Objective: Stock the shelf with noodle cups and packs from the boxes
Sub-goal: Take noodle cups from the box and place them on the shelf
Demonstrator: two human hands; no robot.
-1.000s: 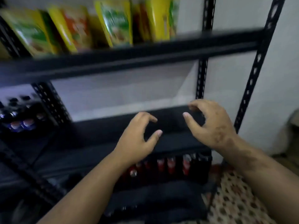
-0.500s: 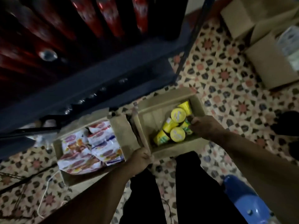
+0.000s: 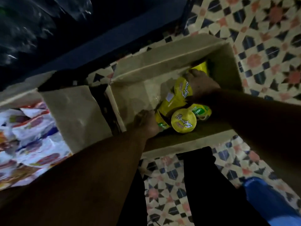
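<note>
Patterned tile floor (image 3: 268,30) lies under a dark shelf (image 3: 97,38) and two open cardboard boxes. One box (image 3: 179,51) holds yellow noodle cups (image 3: 183,121); the other (image 3: 73,111), to its left, holds white noodle packs (image 3: 29,136). Left hand (image 3: 146,123) grips a cup at the pile's left edge. Right hand (image 3: 202,85) grips a cup at the pile's far end.

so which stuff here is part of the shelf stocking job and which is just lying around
Part of the job:
- yellow noodle cups
- open cardboard box holding them
- white printed noodle packs in the second box
- left hand, right hand, both on cups
- dark metal shelf

Lying about:
- blue plastic object
- patterned tile floor
</note>
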